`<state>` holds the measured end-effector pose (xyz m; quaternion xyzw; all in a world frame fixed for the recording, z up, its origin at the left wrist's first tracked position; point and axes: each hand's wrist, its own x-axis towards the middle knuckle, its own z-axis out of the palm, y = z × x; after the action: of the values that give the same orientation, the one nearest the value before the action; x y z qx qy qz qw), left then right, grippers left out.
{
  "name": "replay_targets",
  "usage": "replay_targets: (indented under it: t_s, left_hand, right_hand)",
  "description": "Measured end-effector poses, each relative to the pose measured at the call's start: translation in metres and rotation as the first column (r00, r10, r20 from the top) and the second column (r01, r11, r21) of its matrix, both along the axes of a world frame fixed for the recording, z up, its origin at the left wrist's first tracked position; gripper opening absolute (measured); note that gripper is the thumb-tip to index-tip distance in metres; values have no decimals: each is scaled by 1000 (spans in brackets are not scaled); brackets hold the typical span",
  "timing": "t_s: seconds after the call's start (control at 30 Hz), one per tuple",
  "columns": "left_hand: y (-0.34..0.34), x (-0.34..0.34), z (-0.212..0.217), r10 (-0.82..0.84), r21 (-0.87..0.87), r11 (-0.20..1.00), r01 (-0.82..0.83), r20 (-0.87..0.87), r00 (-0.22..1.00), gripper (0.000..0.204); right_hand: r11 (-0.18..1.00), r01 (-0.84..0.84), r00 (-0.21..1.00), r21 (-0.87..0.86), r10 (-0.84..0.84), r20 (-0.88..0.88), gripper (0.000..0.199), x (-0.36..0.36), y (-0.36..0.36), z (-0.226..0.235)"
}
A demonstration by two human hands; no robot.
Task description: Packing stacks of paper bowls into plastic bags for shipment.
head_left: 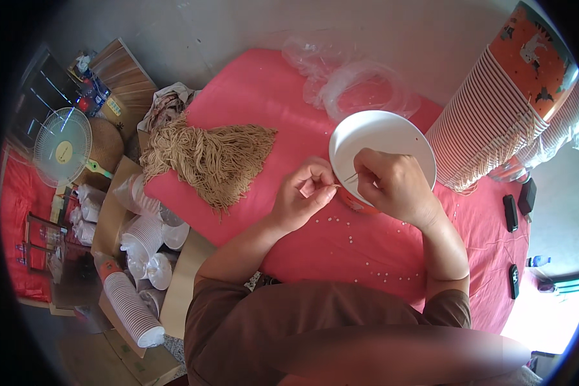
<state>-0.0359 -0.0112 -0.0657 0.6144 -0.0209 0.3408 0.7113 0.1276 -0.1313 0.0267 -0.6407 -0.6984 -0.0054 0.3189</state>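
Note:
In front of me a paper bucket, white inside and orange outside, stands open and tilted on the pink-covered table. My left hand is closed at the bucket's near left side, thumb and forefinger pinching the end of a thin tan cord. Over the bucket's near edge is my right hand, its fingers closed round a slim pointed tool whose tip points at the cord. Most of that tool is hidden by the fingers, so its kind is unclear. To the left lies a heap of tan cords.
A tall stack of nested orange buckets, with cords hanging from it, leans at the right. Small white beads are scattered on the pink cloth. Clear plastic bags lie behind. Left of the table are a box of cups and a fan.

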Motion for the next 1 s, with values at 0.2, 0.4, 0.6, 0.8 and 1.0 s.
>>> replay_targets:
  t_s: [0.2, 0.4, 0.6, 0.8, 1.0]
  left_hand:
    - [-1, 0, 5, -32, 36, 999, 29, 100, 994, 11]
    - [9, -5, 13, -73, 49, 997, 67, 114, 991, 8]
    - [15, -15, 43, -139, -105, 981, 163, 209, 968, 14]
    - [19, -11, 53, -208, -173, 964, 202, -17, 978, 28]
    - [19, -6, 53, -188, -255, 955, 153, -121, 975, 24]
  right_hand:
    - [999, -36, 999, 40, 37, -5, 9, 0, 0, -5]
    - [1000, 9, 1000, -18, -9, 14, 8, 1, 0, -4]
    - [1000, 6, 1000, -18, -5, 18, 10, 4, -1, -6]
    - [992, -79, 974, -98, 56, -218, 8, 2, -3, 4]
    - [975, -193, 873, -113, 118, -473, 10, 10, -3, 0]
